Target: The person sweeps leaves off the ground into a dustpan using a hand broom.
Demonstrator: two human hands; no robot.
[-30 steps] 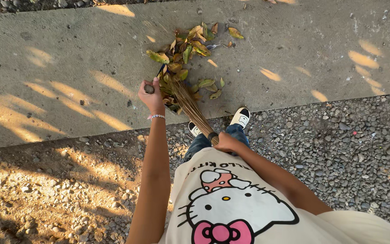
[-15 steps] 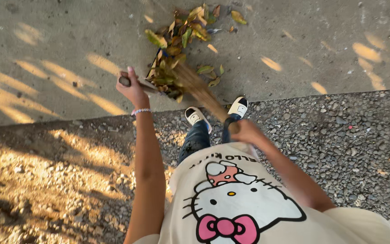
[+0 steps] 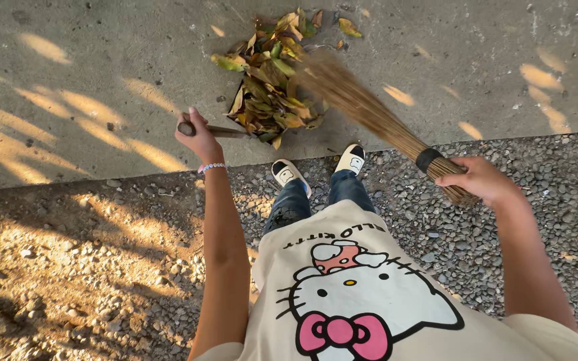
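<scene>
Right hand (image 3: 479,179) gripping bound end of twig broom (image 3: 369,113); long axis slants up-left, tips touching right edge of leaf pile (image 3: 272,87). Left hand (image 3: 199,137) closed on dustpan handle (image 3: 219,130), nearer pile, on its lower-left. Pile on concrete path (image 3: 102,80), ahead of shoes (image 3: 319,167).

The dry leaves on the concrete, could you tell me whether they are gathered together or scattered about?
Mostly gathered: the dry leaves lie heaped in one pile on the concrete, beside the broom; a few strays lie just past its edge.
</scene>
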